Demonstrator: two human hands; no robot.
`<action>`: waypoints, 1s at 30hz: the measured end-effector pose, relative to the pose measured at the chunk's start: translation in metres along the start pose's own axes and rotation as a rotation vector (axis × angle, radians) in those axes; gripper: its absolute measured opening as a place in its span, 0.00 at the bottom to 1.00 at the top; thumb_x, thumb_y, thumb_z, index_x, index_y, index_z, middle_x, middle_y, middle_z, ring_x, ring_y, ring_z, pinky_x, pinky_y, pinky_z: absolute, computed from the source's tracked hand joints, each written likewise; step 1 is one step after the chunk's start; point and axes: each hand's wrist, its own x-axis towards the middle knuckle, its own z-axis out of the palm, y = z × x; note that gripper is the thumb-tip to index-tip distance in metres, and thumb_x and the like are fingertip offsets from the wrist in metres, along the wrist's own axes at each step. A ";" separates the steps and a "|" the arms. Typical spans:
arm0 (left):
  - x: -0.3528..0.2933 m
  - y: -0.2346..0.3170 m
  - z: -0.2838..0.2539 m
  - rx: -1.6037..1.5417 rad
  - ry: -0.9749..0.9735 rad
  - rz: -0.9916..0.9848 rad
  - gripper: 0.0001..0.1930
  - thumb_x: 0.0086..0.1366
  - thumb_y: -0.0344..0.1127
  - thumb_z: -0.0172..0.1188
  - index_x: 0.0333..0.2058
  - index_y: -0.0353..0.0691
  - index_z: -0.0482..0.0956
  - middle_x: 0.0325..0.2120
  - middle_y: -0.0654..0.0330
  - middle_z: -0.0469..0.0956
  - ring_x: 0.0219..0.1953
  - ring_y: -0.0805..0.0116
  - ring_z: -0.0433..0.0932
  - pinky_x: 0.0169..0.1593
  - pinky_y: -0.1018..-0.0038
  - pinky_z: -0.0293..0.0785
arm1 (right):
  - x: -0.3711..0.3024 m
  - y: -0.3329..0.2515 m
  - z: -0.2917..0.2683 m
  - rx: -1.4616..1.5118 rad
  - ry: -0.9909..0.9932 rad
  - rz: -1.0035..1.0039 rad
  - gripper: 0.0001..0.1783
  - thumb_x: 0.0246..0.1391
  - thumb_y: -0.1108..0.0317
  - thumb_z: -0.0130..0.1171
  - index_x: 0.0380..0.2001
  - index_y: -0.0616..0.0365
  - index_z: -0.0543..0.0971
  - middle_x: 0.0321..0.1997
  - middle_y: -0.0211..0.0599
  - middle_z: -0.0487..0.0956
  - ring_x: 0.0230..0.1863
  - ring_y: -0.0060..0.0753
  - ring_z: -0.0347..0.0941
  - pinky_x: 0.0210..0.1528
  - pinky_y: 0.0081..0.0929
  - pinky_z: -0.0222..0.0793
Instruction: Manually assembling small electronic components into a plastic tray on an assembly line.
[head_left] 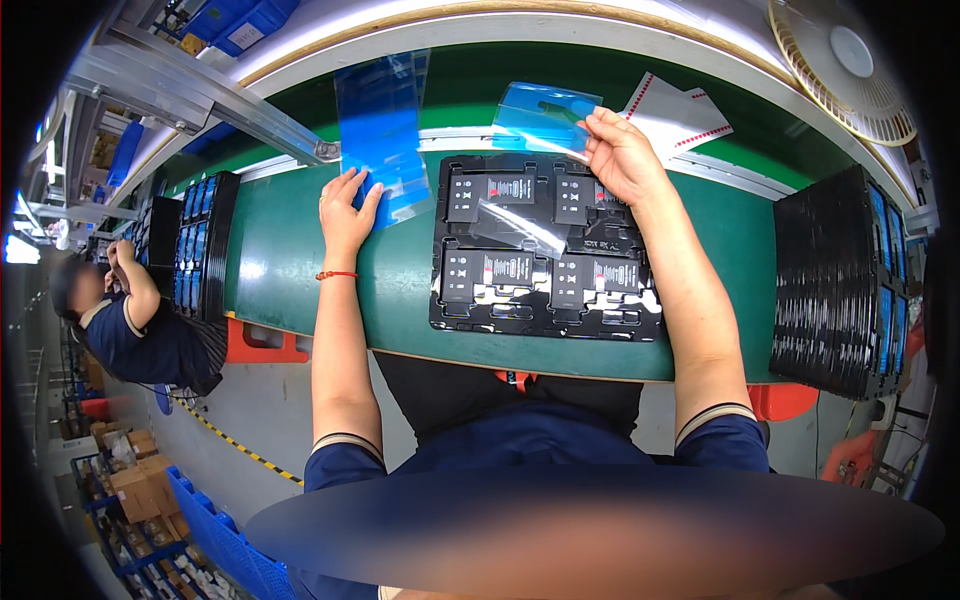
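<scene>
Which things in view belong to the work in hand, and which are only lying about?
Likely in the work:
blue-tinted sheet, pinched by the right hand
blue film sheets, under the left hand
black tray of flat dark packs
clear strip across the tray

Probably just lying about:
white paper with red marks
fan
red stool

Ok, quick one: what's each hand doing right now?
Left hand: open, thumb apart, fingertips on the edge of the blue film strips.
Right hand: closed, pinching a translucent blue sheet by its right edge.

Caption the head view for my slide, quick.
Right hand pinches a blue film near the black tray; left hand rests on other blue sheets.
</scene>
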 end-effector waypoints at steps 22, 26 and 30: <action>0.000 -0.004 0.001 -0.056 0.017 -0.017 0.14 0.53 0.39 0.62 0.36 0.38 0.81 0.41 0.50 0.77 0.47 0.53 0.72 0.52 0.64 0.66 | 0.000 -0.003 -0.004 -0.028 -0.045 0.045 0.03 0.58 0.73 0.48 0.36 0.57 0.70 0.32 0.34 0.76 0.34 0.26 0.74 0.41 0.26 0.72; -0.001 -0.010 0.001 -0.101 -0.005 -0.034 0.10 0.54 0.32 0.58 0.35 0.40 0.82 0.41 0.52 0.77 0.47 0.54 0.72 0.52 0.64 0.66 | -0.003 -0.004 0.000 -0.036 -0.021 0.041 0.03 0.57 0.73 0.49 0.35 0.55 0.71 0.32 0.33 0.76 0.34 0.24 0.74 0.39 0.23 0.72; -0.003 -0.009 0.001 -0.124 0.001 -0.050 0.08 0.53 0.29 0.59 0.33 0.40 0.82 0.40 0.53 0.78 0.46 0.55 0.73 0.52 0.65 0.66 | -0.005 -0.004 0.002 -0.078 0.020 0.025 0.04 0.57 0.73 0.50 0.35 0.54 0.72 0.33 0.31 0.77 0.35 0.22 0.74 0.39 0.21 0.72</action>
